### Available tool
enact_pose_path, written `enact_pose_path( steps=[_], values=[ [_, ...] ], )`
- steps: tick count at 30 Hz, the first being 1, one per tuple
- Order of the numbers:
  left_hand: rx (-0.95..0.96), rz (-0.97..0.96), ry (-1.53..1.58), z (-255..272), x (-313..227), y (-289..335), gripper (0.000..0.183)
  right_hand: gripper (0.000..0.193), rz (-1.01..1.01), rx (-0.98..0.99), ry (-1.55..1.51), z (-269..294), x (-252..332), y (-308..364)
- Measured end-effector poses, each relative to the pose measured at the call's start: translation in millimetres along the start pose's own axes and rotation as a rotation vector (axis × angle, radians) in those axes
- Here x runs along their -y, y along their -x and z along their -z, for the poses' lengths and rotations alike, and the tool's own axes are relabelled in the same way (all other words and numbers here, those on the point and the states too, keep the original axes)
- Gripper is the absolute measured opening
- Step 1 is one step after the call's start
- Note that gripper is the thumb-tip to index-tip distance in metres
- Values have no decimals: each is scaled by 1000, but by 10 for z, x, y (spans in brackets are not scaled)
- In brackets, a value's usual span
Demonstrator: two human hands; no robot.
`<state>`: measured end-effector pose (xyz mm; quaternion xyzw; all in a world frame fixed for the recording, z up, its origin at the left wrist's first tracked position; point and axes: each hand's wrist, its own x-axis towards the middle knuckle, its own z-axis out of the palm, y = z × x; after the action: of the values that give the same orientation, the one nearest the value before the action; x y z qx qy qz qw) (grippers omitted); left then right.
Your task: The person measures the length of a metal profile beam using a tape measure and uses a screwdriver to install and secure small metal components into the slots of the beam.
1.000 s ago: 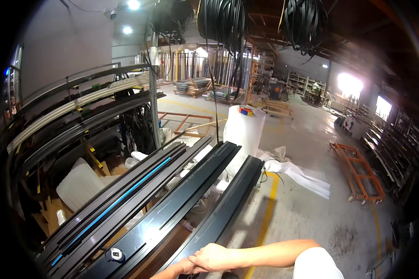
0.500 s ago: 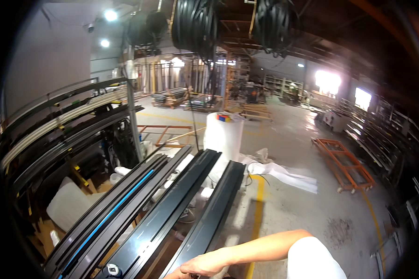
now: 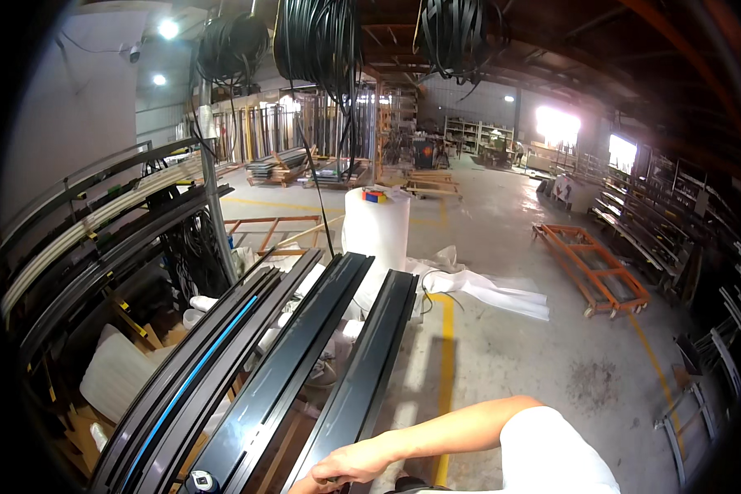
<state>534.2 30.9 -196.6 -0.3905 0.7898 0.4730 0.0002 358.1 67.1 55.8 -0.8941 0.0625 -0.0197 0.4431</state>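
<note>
My right hand (image 3: 356, 463) reaches in from the right over the near end of a long dark grey metal profile (image 3: 362, 362). Its fingers are curled and closed; what they hold, if anything, is hidden below them. A strip of skin that looks like my left hand (image 3: 306, 486) touches it at the lower edge, mostly cut off. To the left lies a second dark profile (image 3: 280, 370), parallel to the first. A small round black-and-silver object (image 3: 201, 480) sits at its near end. Further left are more dark profiles, one with a blue strip (image 3: 191, 387).
A tall white roll (image 3: 376, 230) stands beyond the profiles, with white sheeting (image 3: 494, 295) trailing over the floor. An orange wheeled frame (image 3: 589, 267) stands at right. A rack of long profiles (image 3: 99, 247) is at left. Black coils (image 3: 317, 41) hang overhead.
The view has shifted a little, so the surroundings sit slightly further left and higher. My right hand stays low at the near end of the profile, its fingers still curled.
</note>
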Motion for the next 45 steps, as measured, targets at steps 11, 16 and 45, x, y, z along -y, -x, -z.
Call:
enact_pose_path(
  steps=[11,16,45],
  values=[
    [-51,-60,-77,-179,93,162,30,15,119,-481,133,-148,157,-108],
    [-80,-24,-109,-123,-71,333,30,16,-8,-302,105,1,294,14],
    [-1138,131,2444,-2159,-674,2619,15,35,-426,-529,315,-192,464,-178]
  ],
)
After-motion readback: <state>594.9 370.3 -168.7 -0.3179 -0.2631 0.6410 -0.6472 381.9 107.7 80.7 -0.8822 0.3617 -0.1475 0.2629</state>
